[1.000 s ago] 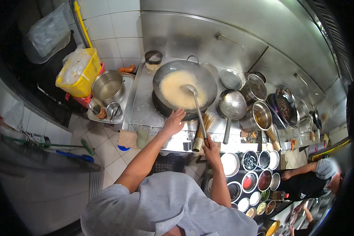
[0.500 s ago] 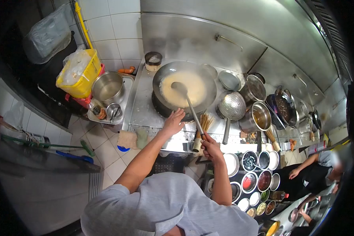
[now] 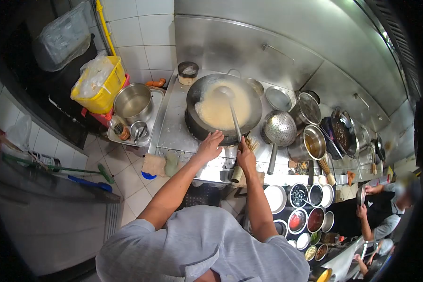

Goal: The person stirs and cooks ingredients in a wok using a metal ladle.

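Observation:
My right hand (image 3: 246, 157) is closed around the handle of a long ladle (image 3: 235, 120). The ladle's bowl sits in a pale, cloudy, steaming liquid (image 3: 218, 113) toward the far side of a big dark wok (image 3: 255, 109). At the wok's near rim is my left hand (image 3: 209, 147), palm down with fingers stretched out; whether they press on the rim is hard to make out. A bamboo wok brush (image 3: 237, 174) lies beside my right hand, partly covered by it. A perforated strainer (image 3: 279, 128) rests just right of the wok.
Several pots and pans, including a pot of brownish liquid (image 3: 314, 143), crowd the stove's right side. Bowls of sauces and ingredients (image 3: 298, 221) stand lower right. Left are a steel pot (image 3: 133, 103) and yellow basket (image 3: 101, 89). A co-worker (image 3: 362, 211) stands at right.
My right hand has pushed the ladle forward, so its bowl is deeper toward the wok's far side. My left hand has stayed at the near rim. The co-worker at right now holds a dish up.

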Motion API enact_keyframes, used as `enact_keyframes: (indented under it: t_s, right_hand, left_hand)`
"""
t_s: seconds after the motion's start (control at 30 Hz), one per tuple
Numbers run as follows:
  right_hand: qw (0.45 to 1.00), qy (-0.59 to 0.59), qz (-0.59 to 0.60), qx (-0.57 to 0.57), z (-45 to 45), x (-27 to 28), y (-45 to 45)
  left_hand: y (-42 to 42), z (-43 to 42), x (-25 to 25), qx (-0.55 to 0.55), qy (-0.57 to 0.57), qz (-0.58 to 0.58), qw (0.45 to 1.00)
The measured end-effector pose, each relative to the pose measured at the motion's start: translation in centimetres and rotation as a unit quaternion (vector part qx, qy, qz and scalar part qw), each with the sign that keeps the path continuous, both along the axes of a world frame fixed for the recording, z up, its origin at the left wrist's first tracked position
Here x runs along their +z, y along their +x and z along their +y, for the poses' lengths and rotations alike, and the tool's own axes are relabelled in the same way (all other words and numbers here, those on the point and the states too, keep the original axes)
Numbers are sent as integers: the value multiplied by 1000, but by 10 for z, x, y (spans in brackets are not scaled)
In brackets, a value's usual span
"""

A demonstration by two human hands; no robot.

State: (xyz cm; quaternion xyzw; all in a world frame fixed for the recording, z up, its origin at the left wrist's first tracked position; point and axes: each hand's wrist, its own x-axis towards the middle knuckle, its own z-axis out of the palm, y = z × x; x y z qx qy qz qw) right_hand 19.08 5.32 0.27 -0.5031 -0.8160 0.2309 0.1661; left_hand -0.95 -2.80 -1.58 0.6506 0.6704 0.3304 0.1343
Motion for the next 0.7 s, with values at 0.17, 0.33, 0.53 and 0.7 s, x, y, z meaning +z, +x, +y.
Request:
enact_keyframes:
  t_s: [0.17,0.33,0.53,0.7]
  right_hand:
    - [997,-62,-36,-39,-34,31,17]
    - [994,-105,-6,-24,-69,39,55]
    - [974,-178,137,11,-97,35,100]
    - [936,-283,208,-16,-115,86,109]
  left_hand:
    - [0,-2,1,-3,4,-1,1000]
    - [1,-2,4,-5,-6,-6,1000]
    - [0,-1,5,-9,-18,-9,1000]
    - [0,-1,4,-8,-15,-8,1000]
